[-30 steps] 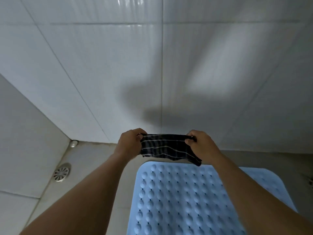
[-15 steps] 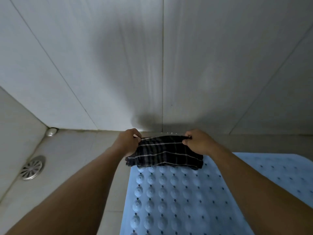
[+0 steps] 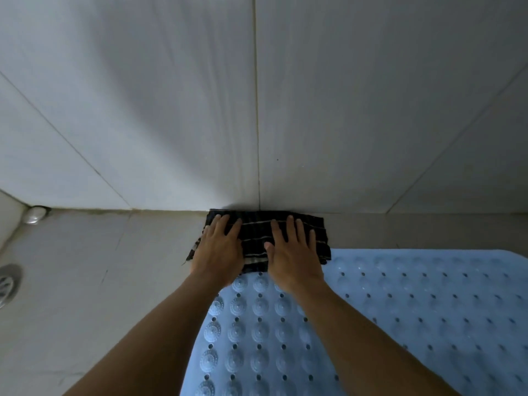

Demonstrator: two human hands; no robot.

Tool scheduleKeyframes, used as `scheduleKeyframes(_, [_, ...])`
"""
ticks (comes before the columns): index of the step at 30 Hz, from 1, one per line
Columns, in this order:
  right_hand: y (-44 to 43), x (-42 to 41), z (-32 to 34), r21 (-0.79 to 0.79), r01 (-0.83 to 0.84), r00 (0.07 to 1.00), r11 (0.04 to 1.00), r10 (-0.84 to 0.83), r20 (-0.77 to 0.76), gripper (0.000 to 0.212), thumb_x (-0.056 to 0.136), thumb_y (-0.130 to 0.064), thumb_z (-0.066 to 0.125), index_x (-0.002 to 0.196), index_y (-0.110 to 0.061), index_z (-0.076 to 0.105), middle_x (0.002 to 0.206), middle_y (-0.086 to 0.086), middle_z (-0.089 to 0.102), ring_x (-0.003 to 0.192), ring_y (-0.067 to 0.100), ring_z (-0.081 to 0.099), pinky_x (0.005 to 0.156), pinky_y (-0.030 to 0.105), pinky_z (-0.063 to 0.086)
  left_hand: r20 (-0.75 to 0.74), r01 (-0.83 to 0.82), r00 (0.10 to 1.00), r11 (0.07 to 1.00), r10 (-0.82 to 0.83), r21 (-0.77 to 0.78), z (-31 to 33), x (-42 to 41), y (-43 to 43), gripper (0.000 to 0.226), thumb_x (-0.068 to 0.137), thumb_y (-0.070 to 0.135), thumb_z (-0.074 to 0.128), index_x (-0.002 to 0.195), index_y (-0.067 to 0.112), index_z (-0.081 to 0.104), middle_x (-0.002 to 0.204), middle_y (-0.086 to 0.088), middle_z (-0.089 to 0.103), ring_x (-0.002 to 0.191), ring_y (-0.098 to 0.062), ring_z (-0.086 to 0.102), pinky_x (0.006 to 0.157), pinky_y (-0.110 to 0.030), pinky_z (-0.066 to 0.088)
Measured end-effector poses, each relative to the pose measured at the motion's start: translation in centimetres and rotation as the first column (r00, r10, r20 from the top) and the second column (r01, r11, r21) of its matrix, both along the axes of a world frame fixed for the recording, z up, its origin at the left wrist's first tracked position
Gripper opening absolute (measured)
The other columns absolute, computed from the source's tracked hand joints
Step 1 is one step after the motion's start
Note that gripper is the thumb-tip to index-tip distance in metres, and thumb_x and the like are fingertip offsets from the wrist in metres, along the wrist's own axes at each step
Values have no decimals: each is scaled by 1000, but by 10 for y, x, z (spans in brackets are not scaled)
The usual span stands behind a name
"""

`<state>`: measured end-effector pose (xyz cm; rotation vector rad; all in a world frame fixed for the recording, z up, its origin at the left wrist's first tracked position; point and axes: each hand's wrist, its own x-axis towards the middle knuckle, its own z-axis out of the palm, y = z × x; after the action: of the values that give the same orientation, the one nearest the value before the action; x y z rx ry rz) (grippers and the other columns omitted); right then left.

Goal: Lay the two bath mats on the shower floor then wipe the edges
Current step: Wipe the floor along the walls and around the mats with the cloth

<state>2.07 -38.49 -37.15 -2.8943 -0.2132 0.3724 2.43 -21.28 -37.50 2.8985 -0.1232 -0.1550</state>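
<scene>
A dark striped cloth [image 3: 257, 228] lies flat on the shower floor, its far edge against the foot of the tiled wall and its near edge over the top corner of a light blue bath mat [image 3: 400, 310]. My left hand [image 3: 220, 250] presses flat on the cloth's left half with straight fingers. Beside it, my right hand [image 3: 293, 252] presses flat on the right half, fingers spread. The mat has raised bumps and small holes and fills the lower right. Only one mat is in view.
A round metal floor drain [image 3: 7, 284] sits at the far left edge. A small round metal fitting [image 3: 34, 214] lies in the left corner where wall meets floor. Grey floor tiles [image 3: 100, 267] spread left of the mat; white wall tiles [image 3: 257, 95] rise ahead.
Both hands held the cloth up by its top edge, then lowered it to the floor. They have let go of the pinch and now press flat on it against the wall base.
</scene>
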Motion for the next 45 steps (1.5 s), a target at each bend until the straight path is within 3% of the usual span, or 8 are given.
scheduleKeyframes(3, [-7,-1,0,4,-3,1000,1000,3,-14,59,106,-45,11,159,-24,-6,166,11,-11,153,27,-13,122,49,-9,-145,19,989,999,-12,48,-2,0,-9,70,98,54,3,158,21,-9,165,-13,-14,152,-29,-15,124,-46,-1])
scheduleKeyframes(6, [-14,2,0,-7,-24,999,1000,24,-39,61,105,-48,10,159,-25,-7,166,10,-13,153,25,-14,122,47,-10,-203,35,979,989,-5,147,-7,3,-15,79,90,66,-6,156,23,-19,161,-13,-26,149,-31,-23,123,-48,-7])
scheduleKeyframes(11, [-37,8,1,-26,-60,994,998,57,-93,62,105,-50,10,158,-25,-10,165,8,-16,152,24,-16,123,46,-9,-255,7,967,995,18,99,5,4,-35,78,99,62,13,157,18,-14,162,-13,-24,150,-28,-23,122,-46,-9])
scheduleKeyframes(24, [-107,17,4,-59,-79,987,995,70,-143,63,104,-54,9,157,-29,-14,165,3,-20,152,20,-18,123,42,-9,-255,12,967,991,23,134,4,8,-102,77,100,61,9,156,16,-16,162,-17,-22,150,-33,-21,122,-51,-9])
scheduleKeyframes(30, [-143,17,2,-61,-66,987,996,56,-153,64,104,-55,10,157,-29,-13,165,3,-18,152,20,-16,123,42,-8,-181,2,983,995,16,95,1,2,-136,75,100,61,10,158,18,-9,164,-14,-16,151,-31,-17,122,-48,-9])
scheduleKeyframes(36, [-182,17,0,-66,-54,985,996,42,-170,64,104,-55,10,157,-29,-14,165,3,-19,152,19,-16,123,41,-8,-223,27,975,994,-3,105,1,4,-177,75,101,60,10,158,16,-10,165,-14,-14,151,-32,-17,122,-50,-9])
scheduleKeyframes(41, [-218,18,4,-58,-40,981,998,28,-191,63,105,-53,13,157,-29,-13,165,3,-19,152,18,-16,123,40,-7,-160,48,987,976,-14,212,7,7,-213,76,100,60,10,159,13,1,166,-15,-1,152,-34,-10,123,-47,-3])
scheduleKeyframes(45, [-251,21,4,-55,-18,977,998,6,-214,63,105,-52,15,157,-30,-14,165,3,-19,152,18,-16,123,40,-7,-228,56,973,991,-26,125,7,5,-249,74,101,56,8,158,12,-9,165,-16,-12,152,-31,-11,124,-45,-4])
